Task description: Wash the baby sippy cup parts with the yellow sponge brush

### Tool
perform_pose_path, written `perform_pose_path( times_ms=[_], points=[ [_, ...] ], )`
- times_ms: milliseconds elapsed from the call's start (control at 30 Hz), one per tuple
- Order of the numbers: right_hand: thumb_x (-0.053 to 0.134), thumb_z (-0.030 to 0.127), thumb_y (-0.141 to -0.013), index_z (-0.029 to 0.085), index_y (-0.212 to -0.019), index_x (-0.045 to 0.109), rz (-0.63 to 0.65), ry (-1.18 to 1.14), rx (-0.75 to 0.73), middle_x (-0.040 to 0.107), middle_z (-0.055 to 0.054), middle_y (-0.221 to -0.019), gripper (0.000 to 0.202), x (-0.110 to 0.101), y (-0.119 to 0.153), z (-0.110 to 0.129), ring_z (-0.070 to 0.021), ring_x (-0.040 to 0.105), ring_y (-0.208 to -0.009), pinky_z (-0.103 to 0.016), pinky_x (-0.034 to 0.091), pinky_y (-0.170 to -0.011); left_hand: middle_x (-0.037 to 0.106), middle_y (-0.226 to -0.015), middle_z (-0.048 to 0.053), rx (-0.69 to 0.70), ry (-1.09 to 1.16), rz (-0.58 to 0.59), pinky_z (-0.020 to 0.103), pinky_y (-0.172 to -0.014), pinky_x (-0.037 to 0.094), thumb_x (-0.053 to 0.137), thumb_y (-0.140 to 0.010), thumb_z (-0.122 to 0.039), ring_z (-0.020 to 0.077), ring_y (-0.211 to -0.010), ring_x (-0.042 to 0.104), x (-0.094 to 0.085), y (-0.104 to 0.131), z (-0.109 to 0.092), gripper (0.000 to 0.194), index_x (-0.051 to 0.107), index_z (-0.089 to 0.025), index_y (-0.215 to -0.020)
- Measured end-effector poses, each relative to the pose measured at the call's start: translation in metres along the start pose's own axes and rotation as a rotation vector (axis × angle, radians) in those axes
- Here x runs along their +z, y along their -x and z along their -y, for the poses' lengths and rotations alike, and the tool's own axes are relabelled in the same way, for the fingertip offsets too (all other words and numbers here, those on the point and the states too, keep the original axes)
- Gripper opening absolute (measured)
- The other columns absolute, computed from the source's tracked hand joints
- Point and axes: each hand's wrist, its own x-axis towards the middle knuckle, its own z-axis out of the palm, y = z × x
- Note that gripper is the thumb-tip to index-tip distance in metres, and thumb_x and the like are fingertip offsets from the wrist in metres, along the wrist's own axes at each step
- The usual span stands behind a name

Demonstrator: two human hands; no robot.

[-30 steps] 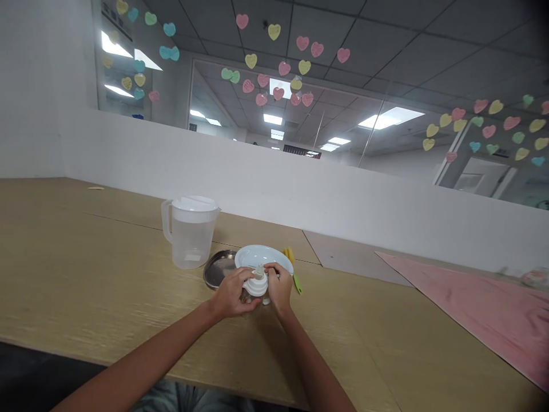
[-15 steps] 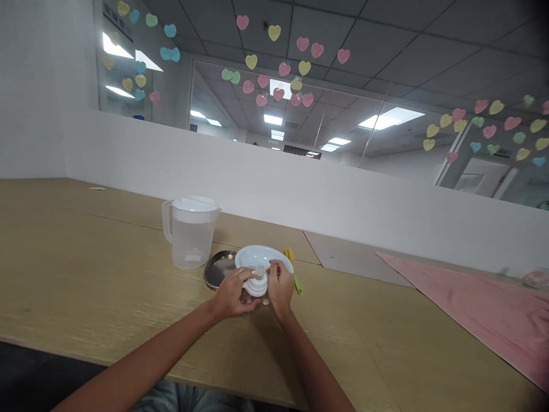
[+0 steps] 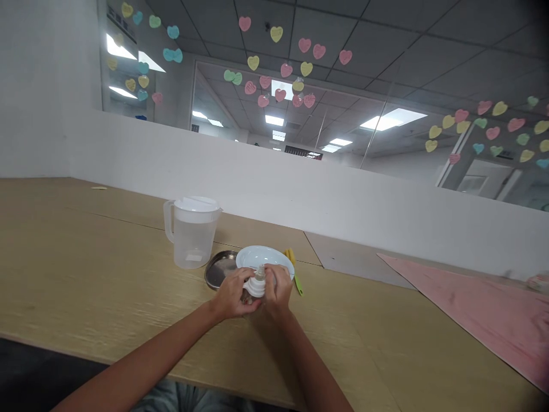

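Container (image 3: 255,286) with a white collar sits clasped in the left hand (image 3: 234,293) by the pale plate (image 3: 259,252), the right hand (image 3: 278,287) apparently adjusting its clear top (image 3: 260,272), though I can't tell whether it pinches, and the next move likely wants a firm left hold.

Nothing readable here: heart-shaped notes (image 3: 319,51) dot the window (image 3: 386,68), a few with faint marks, far too small to make out; and down on the jug (image 3: 195,232), a pale label (image 3: 193,258), blank or blurred, no telling which!
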Motion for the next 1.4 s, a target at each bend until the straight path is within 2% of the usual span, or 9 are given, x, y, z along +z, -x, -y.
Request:
perform_pose_path(
  times_ms=[133, 333, 567, 867, 1000, 1100, 1200, 1300, 1400],
  points=[
    [0.047, 0.039, -0.082, 0.015, -0.087, 0.056, 0.124, 0.07, -0.166, 0.059, -0.006, -0.078, 0.025, 0.0, 0.001, 0.005, -0.0189, 0.051, -0.074, -0.032, 0.037, -0.07, 0.06, -0.099, 0.011, -0.072, -0.088, 0.017, 0.039, -0.077, 0.048, 0.06, -0.057, -0.028, 0.0262, -0.088, 0.059, -0.002, 0.001, 0.0, 0.06, 0.042, -0.015, -0.112],
    [0.057, 0.038, -0.074, 0.016, -0.085, 0.049, 0.165, 0.021, -0.06, 0.053, -0.004, -0.077, 0.026, 0.004, 0.0, 0.006, -0.0178, 0.049, -0.073, -0.03, 0.04, -0.066, 0.06, -0.098, 0.011, -0.065, -0.1, 0.063, 0.045, -0.083, 0.045, 0.058, -0.053, -0.026, 0.0289, -0.091, 0.057, -0.004, -0.002, 0.001, 0.077, 0.032, -0.012, -0.124],
    [0.062, 0.035, -0.071, 0.017, -0.091, 0.051, 0.148, -0.148, 0.077, 0.057, -0.003, -0.079, 0.029, 0.004, 0.004, 0.001, -0.0172, 0.055, -0.074, -0.031, 0.045, -0.07, 0.054, -0.111, 0.014, -0.11, 0.003, 0.062, 0.041, -0.085, 0.046, 0.058, -0.064, -0.026, 0.0276, -0.101, 0.054, -0.002, 0.001, 0.0, 0.069, 0.031, -0.014, -0.126],
    [0.052, 0.031, -0.078, 0.019, -0.126, 0.036, 0.278, -0.416, 0.125, 0.065, -0.005, -0.094, 0.052, 0.002, 0.001, -0.005, -0.0193, 0.061, -0.085, -0.033, 0.047, -0.08, 0.048, -0.122, 0.017, -0.116, 0.034, 0.11, 0.044, -0.091, 0.044, 0.059, -0.072, -0.032, 0.0291, -0.111, 0.049, -0.002, 0.006, 0.007, 0.07, 0.025, -0.014, -0.131],
    [0.045, 0.026, -0.08, 0.017, -0.135, 0.028, 0.139, -0.239, 0.164, 0.057, -0.01, -0.118, 0.058, -0.002, -0.004, -0.024, -0.0212, 0.055, -0.104, -0.039, 0.042, -0.092, 0.051, -0.118, 0.017, -0.112, 0.004, 0.143, 0.044, -0.09, 0.044, 0.06, -0.071, -0.033, 0.0298, -0.109, 0.051, -0.003, 0.005, 0.006, 0.073, 0.024, -0.013, -0.131],
    [0.041, 0.028, -0.084, 0.017, -0.134, 0.029, 0.028, -0.108, 0.236, 0.055, -0.011, -0.119, 0.053, -0.008, -0.006, -0.033, -0.0209, 0.055, -0.104, -0.042, 0.042, -0.093, 0.051, -0.118, 0.017, -0.096, -0.008, 0.147, 0.044, -0.089, 0.044, 0.06, -0.071, -0.034, 0.0297, -0.107, 0.052, -0.004, 0.003, 0.003, 0.073, 0.024, -0.013, -0.131],
    [0.04, 0.035, -0.086, 0.017, -0.135, 0.029, 0.055, -0.125, 0.116, 0.055, -0.012, -0.119, 0.054, -0.011, -0.005, -0.026, -0.0221, 0.054, -0.106, -0.042, 0.042, -0.092, 0.052, -0.117, 0.016, -0.107, -0.003, 0.138, 0.043, -0.088, 0.045, 0.06, -0.07, -0.033, 0.0287, -0.106, 0.053, -0.004, 0.003, 0.001, 0.074, 0.025, -0.013, -0.131],
    [0.049, 0.044, -0.08, 0.014, -0.137, 0.026, 0.232, -0.091, -0.076, 0.049, -0.015, -0.126, 0.068, -0.007, -0.002, -0.013, -0.0263, 0.05, -0.111, -0.045, 0.04, -0.095, 0.053, -0.116, 0.015, -0.111, 0.017, 0.124, 0.041, -0.087, 0.046, 0.059, -0.067, -0.029, 0.0274, -0.103, 0.054, -0.004, 0.002, 0.0, 0.072, 0.028, -0.013, -0.13],
    [0.054, 0.047, -0.077, 0.013, -0.138, 0.022, 0.338, -0.019, -0.1, 0.042, -0.017, -0.133, 0.078, -0.005, -0.001, -0.01, -0.0283, 0.049, -0.113, -0.046, 0.039, -0.095, 0.053, -0.116, 0.015, -0.111, 0.019, 0.108, 0.041, -0.086, 0.047, 0.058, -0.066, -0.027, 0.0268, -0.102, 0.054, -0.004, 0.002, 0.0, 0.073, 0.028, -0.014, -0.131]
  ],
)
